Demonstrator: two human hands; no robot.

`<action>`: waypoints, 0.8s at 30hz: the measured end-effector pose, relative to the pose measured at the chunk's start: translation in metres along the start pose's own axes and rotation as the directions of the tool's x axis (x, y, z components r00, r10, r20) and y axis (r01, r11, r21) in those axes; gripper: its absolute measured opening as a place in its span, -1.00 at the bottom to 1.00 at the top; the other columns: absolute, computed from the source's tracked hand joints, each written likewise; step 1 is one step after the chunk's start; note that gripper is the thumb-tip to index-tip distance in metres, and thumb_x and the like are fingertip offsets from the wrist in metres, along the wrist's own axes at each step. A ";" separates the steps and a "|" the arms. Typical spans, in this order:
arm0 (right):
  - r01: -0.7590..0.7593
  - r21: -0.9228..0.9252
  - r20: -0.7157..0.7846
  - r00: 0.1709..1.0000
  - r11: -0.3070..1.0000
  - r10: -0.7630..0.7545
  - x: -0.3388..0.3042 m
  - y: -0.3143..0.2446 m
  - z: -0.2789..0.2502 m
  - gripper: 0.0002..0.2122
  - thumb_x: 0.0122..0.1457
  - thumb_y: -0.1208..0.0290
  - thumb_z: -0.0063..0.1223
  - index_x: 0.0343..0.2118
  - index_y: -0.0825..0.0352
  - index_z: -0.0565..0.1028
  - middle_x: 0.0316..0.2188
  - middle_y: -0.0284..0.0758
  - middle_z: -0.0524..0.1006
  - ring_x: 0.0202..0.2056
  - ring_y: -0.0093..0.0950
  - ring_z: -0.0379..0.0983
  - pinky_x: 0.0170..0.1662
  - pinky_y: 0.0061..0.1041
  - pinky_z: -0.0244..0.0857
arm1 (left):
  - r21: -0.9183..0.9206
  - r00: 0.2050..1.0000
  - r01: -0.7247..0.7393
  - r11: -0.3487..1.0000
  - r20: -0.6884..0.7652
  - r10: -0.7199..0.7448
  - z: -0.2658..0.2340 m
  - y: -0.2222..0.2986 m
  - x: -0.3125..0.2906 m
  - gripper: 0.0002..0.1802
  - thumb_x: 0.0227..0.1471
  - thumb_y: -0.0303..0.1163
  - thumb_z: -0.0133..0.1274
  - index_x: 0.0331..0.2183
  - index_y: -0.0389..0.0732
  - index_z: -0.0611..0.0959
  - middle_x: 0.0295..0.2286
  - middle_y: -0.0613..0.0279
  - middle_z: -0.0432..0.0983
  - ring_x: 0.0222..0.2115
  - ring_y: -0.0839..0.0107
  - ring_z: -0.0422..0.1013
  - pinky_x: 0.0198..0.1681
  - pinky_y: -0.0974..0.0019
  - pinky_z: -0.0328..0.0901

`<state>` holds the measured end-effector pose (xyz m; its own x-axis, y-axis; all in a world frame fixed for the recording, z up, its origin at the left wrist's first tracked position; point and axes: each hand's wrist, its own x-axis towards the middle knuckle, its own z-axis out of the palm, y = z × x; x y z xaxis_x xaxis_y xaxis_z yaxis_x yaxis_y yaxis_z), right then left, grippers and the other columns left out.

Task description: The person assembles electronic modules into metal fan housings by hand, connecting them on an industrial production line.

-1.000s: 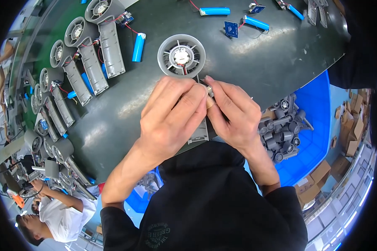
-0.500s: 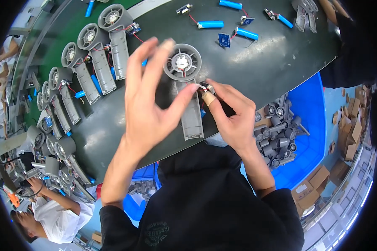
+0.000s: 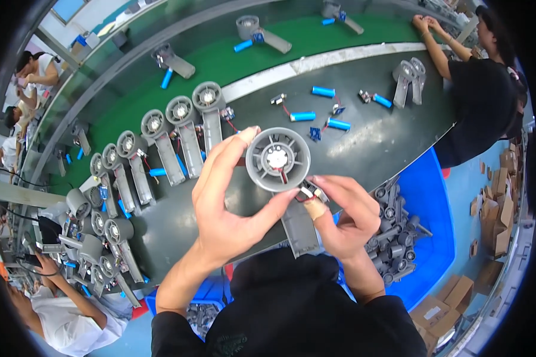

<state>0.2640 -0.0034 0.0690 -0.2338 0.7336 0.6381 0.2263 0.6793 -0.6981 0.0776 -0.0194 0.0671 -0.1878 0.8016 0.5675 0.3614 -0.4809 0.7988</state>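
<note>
A grey handheld-fan housing, with a round ring and a trough-shaped handle, is in front of me; a white motor hub sits inside the ring. My left hand curves around the ring's left side, fingertips on its upper rim and thumb at its base beside a small white connector. My right hand pinches a small circuit board with red and dark wires, just right of where ring and handle join. A tape-like wrap covers one right fingertip. The fingers partly hide the board.
Similar housings with boards and blue batteries line the table's left. Loose wired batteries lie beyond my hands. A green conveyor runs behind. At right stands a blue bin of grey parts; a co-worker is at far right.
My left hand's raised fingers have come down onto the ring of the fan housing. My right hand stays at the board and wires. The view has shifted, showing more of the conveyor.
</note>
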 end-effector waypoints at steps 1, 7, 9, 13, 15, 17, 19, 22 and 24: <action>0.037 -0.002 -0.005 0.999 0.999 -0.037 0.005 -0.003 -0.001 -0.74 -0.08 0.71 0.24 -0.25 0.56 0.59 -0.33 -0.02 0.62 -0.33 -0.31 0.62 -0.24 -0.51 0.47 | -0.003 1.000 -0.027 1.000 -0.013 0.027 -0.002 0.004 0.003 -0.20 -0.32 -0.49 0.45 0.03 -0.44 0.50 -0.06 -0.11 0.50 -0.08 0.12 0.48 -0.02 0.20 0.38; 0.133 -0.020 -0.017 0.991 0.991 -0.133 0.026 -0.013 -0.007 -0.70 -0.11 0.65 0.32 -0.22 0.48 0.62 -0.31 -0.13 0.64 -0.38 -0.37 0.63 -0.35 -0.54 0.49 | 0.001 0.997 -0.066 0.998 -0.033 0.066 -0.008 0.018 0.018 -0.18 -0.33 -0.45 0.46 0.02 -0.47 0.49 -0.05 -0.13 0.51 -0.07 0.07 0.48 0.01 0.17 0.36; 0.142 -0.031 -0.016 0.990 0.989 -0.142 0.033 -0.015 -0.008 -0.69 -0.11 0.64 0.32 -0.21 0.46 0.62 -0.30 -0.17 0.64 -0.38 -0.39 0.63 -0.36 -0.55 0.49 | 0.016 0.995 -0.095 0.995 0.018 0.095 -0.012 0.017 0.023 -0.15 -0.27 -0.51 0.41 0.09 -0.47 0.41 0.00 -0.12 0.45 0.01 0.11 0.43 0.09 0.16 0.32; 0.168 -0.042 -0.025 0.985 0.985 -0.169 0.043 -0.010 -0.008 -0.69 -0.11 0.64 0.32 -0.21 0.45 0.63 -0.30 -0.17 0.64 -0.38 -0.38 0.63 -0.36 -0.55 0.49 | -0.012 0.995 -0.079 0.997 0.062 0.080 -0.009 0.015 0.032 -0.11 -0.21 -0.57 0.36 0.16 -0.46 0.32 0.07 -0.12 0.39 0.08 0.15 0.38 0.18 0.15 0.26; 0.159 -0.026 -0.035 0.987 0.987 -0.160 0.050 -0.008 -0.009 -0.69 -0.11 0.64 0.31 -0.21 0.45 0.63 -0.30 -0.17 0.64 -0.39 -0.38 0.63 -0.37 -0.55 0.49 | -0.011 0.994 -0.090 0.996 0.068 0.090 -0.007 0.012 0.038 -0.11 -0.21 -0.57 0.36 0.16 -0.47 0.32 0.07 -0.11 0.38 0.09 0.16 0.38 0.18 0.15 0.25; 0.166 -0.030 -0.036 0.985 0.986 -0.167 0.057 -0.003 -0.010 -0.69 -0.11 0.64 0.31 -0.21 0.45 0.63 -0.30 -0.17 0.64 -0.39 -0.38 0.63 -0.37 -0.55 0.48 | -0.011 0.992 -0.100 0.995 0.072 0.101 -0.004 0.009 0.045 -0.11 -0.21 -0.57 0.35 0.16 -0.47 0.31 0.07 -0.11 0.38 0.09 0.17 0.37 0.19 0.15 0.23; 0.171 -0.034 -0.037 0.984 0.985 -0.172 0.065 0.002 -0.012 -0.69 -0.11 0.64 0.31 -0.21 0.45 0.62 -0.30 -0.17 0.64 -0.39 -0.38 0.63 -0.37 -0.55 0.48 | -0.073 0.995 -0.062 0.995 0.070 0.068 0.001 0.005 0.054 -0.12 -0.20 -0.57 0.34 0.17 -0.48 0.31 0.06 -0.09 0.39 0.09 0.19 0.37 0.21 0.16 0.21; 0.174 -0.070 -0.013 0.984 0.982 -0.176 0.077 0.012 -0.014 -0.69 -0.11 0.64 0.32 -0.21 0.45 0.62 -0.31 -0.18 0.64 -0.40 -0.39 0.62 -0.39 -0.54 0.48 | -0.088 0.993 -0.078 0.993 0.079 0.085 0.008 -0.004 0.070 -0.13 -0.19 -0.58 0.32 0.16 -0.47 0.31 0.04 -0.06 0.40 0.08 0.21 0.37 0.19 0.18 0.23; 0.114 -0.065 0.025 0.993 0.991 -0.112 0.087 0.019 -0.014 -0.73 -0.04 0.66 0.24 -0.20 0.51 0.60 -0.30 -0.09 0.64 -0.32 -0.31 0.63 -0.23 -0.49 0.49 | -0.087 0.996 -0.049 0.995 0.076 0.056 0.013 -0.012 0.082 -0.15 -0.18 -0.57 0.32 0.16 -0.47 0.32 0.04 -0.06 0.40 0.07 0.22 0.38 0.18 0.18 0.24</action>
<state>0.2611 0.0735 0.1152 -0.2815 0.6521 0.7040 0.2594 0.7580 -0.5984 0.0697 0.0568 0.1014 -0.0973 0.7983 0.5943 0.2897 -0.5486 0.7843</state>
